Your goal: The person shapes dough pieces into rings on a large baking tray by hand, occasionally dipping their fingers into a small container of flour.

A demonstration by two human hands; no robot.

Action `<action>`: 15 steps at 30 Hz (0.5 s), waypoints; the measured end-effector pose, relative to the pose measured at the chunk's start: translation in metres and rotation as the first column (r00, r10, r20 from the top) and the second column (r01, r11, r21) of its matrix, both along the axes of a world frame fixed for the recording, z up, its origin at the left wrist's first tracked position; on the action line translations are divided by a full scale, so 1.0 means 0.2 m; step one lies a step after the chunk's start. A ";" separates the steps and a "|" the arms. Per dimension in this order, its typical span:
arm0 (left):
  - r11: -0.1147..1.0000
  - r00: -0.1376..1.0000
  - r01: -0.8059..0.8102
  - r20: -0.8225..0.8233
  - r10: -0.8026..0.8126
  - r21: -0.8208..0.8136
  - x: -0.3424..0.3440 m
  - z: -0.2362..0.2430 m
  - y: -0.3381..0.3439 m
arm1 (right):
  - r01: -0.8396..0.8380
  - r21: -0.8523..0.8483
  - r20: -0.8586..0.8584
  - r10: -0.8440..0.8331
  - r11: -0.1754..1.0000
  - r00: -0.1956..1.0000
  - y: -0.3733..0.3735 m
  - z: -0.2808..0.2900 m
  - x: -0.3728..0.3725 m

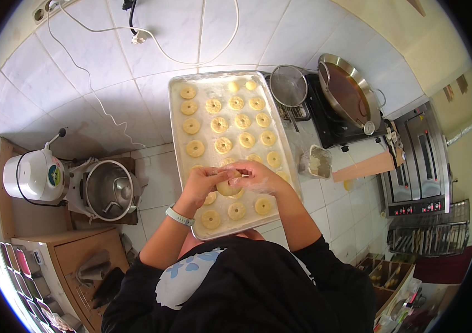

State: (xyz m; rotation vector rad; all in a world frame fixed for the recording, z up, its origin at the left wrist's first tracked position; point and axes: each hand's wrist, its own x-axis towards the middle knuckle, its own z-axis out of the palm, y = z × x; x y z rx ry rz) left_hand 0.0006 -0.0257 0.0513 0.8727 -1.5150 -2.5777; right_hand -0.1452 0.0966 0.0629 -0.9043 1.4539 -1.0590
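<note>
A large metal baking tray (pixel 174 122) lies before me, dusted with flour and set with rows of pale dough rings (pixel 223 145). Over its nearer half, a ring-shaped piece of raw dough (pixel 226 189) is held up between both hands. My left hand (pixel 202 183) pinches it from the left, thumb and fingers closed at its upper edge. From the other side my right hand (pixel 259 178), floury, closes its fingertips on the same piece. Two small dough balls (pixel 250 85) sit at the tray's far right corner. The hands hide some rings beneath them.
A wide pan of brown oil (pixel 347 91) stands on a black stove (pixel 325 116) at the back right, beside a round strainer (pixel 288 86). A floury tub (pixel 319 162) is right of the tray. At left stand a white mixer (pixel 33 175) and its steel bowl (pixel 111 188).
</note>
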 end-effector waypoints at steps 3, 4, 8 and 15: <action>0.979 0.982 -0.183 -0.023 0.186 0.091 -0.01 -0.03 -0.03 | 0.136 -0.007 0.059 -0.136 0.991 0.989 -0.05 0.05 -0.01; 0.984 0.988 -0.152 -0.015 0.154 0.094 -0.01 -0.03 -0.05 | 0.138 -0.005 0.059 -0.137 0.990 0.989 -0.06 0.04 -0.02; 0.986 0.990 -0.133 -0.029 0.136 0.097 -0.02 -0.08 -0.05 | 0.081 -0.017 -0.033 -0.082 0.997 0.996 -0.07 0.00 -0.02; 0.990 0.992 -0.122 0.024 0.121 0.076 -0.05 -0.09 0.00 | 0.108 -0.001 -0.012 -0.108 0.994 0.994 -0.03 -0.03 -0.06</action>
